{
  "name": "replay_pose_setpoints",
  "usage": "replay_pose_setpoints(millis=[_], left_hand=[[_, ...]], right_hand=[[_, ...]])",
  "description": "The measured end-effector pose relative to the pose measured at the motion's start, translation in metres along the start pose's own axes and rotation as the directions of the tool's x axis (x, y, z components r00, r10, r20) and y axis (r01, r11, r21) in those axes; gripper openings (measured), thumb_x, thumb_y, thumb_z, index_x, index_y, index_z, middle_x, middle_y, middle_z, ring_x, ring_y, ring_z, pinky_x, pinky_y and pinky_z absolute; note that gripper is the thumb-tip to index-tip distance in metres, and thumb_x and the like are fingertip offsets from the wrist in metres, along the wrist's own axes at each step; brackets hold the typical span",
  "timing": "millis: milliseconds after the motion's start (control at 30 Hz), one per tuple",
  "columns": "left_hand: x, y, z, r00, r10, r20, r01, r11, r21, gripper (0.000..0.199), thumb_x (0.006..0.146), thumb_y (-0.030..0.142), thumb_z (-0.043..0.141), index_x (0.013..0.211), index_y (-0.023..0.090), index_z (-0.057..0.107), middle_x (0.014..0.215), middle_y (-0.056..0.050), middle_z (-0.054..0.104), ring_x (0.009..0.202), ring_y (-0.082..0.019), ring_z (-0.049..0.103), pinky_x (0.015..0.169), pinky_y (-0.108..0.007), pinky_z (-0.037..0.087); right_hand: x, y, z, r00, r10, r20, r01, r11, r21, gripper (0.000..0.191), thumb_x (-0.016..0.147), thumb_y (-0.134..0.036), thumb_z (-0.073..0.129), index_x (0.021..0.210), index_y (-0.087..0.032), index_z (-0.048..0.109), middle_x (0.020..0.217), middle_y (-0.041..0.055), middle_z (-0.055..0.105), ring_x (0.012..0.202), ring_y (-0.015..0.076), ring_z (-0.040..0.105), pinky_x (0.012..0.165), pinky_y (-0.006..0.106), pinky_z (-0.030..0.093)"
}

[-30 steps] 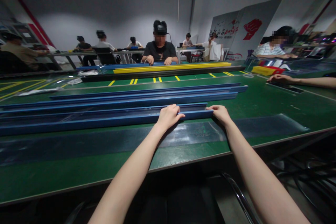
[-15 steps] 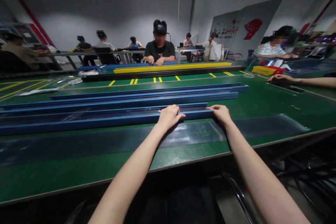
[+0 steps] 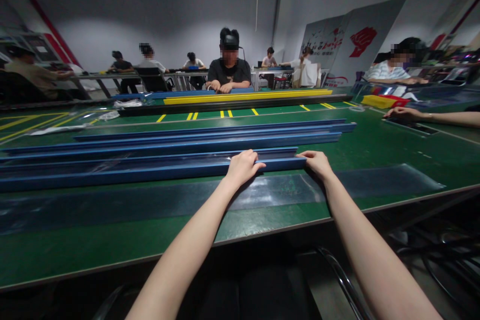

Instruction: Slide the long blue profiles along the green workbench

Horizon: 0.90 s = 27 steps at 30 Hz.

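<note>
A long blue channel (image 3: pixel 150 172) lies across the green table, with clear film inside it. Near its right end my left hand (image 3: pixel 244 165) grips the near wall, fingers over the edge and thumb on the outer side. At the channel's right tip, my right hand (image 3: pixel 317 162) pinches the end corner; its fingertips are partly hidden. A flat transparent strip (image 3: pixel 180 201) lies on the table in front of the channel, passing under both forearms. Behind are further blue channels (image 3: pixel 210 139), roughly parallel to the held one.
Farther back on the green table (image 3: pixel 378 142) lie a yellow bar (image 3: pixel 247 96) and a black bar (image 3: pixel 210 106). A person (image 3: pixel 229 71) sits opposite. At the right, another person's hand (image 3: pixel 403 113) rests by a dark flat device (image 3: pixel 416 127).
</note>
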State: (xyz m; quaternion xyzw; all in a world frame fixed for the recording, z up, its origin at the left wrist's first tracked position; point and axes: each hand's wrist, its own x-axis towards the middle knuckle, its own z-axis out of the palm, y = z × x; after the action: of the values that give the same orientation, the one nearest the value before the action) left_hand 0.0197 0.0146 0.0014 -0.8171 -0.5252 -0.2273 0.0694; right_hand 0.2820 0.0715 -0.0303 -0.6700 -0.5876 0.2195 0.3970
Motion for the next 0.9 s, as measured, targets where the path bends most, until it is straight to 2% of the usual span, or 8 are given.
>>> replay_pose_setpoints(millis=[200, 600, 900], left_hand=[[0.0006, -0.0006, 0.0, 1.0, -0.011, 0.008, 0.011, 1.0, -0.009, 0.028, 0.081, 0.046, 0.053, 0.078, 0.019, 0.056, 0.083, -0.001, 0.061, 0.081, -0.015, 0.057, 0.064, -0.023, 0.04], [-0.0031, 0.0019, -0.0001, 0.997, 0.072, 0.011, -0.073, 0.993, 0.095, 0.026, 0.087, 0.044, 0.044, 0.091, 0.02, 0.053, 0.093, -0.002, 0.061, 0.088, -0.016, 0.056, 0.067, -0.024, 0.039], [-0.0016, 0.0016, 0.001, 0.999, 0.048, -0.003, -0.048, 0.996, 0.071, 0.025, 0.085, 0.044, 0.048, 0.085, 0.019, 0.052, 0.088, -0.001, 0.063, 0.084, -0.016, 0.057, 0.065, -0.024, 0.039]], right_hand=[[0.0021, 0.0035, 0.0024, 1.0, -0.02, 0.013, 0.021, 1.0, -0.017, 0.024, 0.057, -0.032, 0.061, 0.072, -0.017, 0.072, 0.071, 0.007, 0.07, 0.072, 0.0192, 0.062, 0.065, 0.026, 0.042], [0.0019, 0.0012, 0.001, 1.0, -0.017, 0.015, 0.018, 0.998, -0.064, 0.025, 0.06, -0.034, 0.061, 0.074, -0.017, 0.072, 0.074, 0.0075, 0.07, 0.076, 0.0208, 0.062, 0.067, 0.027, 0.042], [-0.0001, -0.0012, 0.0007, 1.0, -0.012, 0.003, 0.013, 0.998, -0.067, 0.025, 0.06, -0.036, 0.061, 0.073, -0.017, 0.072, 0.072, 0.0074, 0.07, 0.075, 0.021, 0.062, 0.065, 0.027, 0.041]])
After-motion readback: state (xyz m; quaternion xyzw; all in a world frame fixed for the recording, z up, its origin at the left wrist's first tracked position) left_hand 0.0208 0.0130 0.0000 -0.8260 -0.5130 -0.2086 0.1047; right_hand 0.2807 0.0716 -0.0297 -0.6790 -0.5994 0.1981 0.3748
